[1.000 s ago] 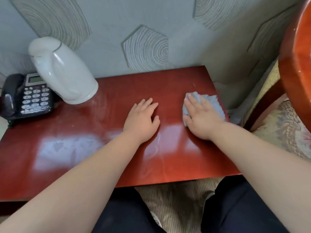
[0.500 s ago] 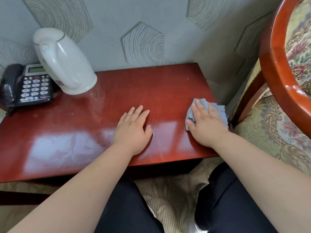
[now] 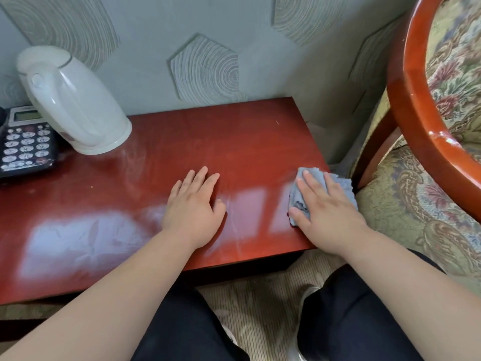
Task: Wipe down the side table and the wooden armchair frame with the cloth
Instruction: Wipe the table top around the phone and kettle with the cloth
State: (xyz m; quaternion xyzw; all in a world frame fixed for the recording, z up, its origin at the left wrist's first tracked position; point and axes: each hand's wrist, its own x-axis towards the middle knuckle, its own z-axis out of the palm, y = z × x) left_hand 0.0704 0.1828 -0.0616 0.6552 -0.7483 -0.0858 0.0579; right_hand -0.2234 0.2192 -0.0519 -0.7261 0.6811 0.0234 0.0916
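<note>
While our left hand point(image 3: 194, 207) lies flat and open on the red table point(image 3: 234, 142), our right hand point(image 3: 326, 207) presses flat, fingers spread, on the grey cloth point(image 3: 299, 194) at the table's right front corner, beside the armchair frame point(image 3: 413, 100). A white kettle point(image 3: 75, 105) and phone point(image 3: 24, 142) sit far left.

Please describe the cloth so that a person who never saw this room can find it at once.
Find the glossy red-brown wooden side table against the patterned wall. At its right front corner, beside the armchair's red wooden frame, the right hand presses flat on a small crumpled grey-blue cloth. It is the only soft fabric on the tabletop.
</note>
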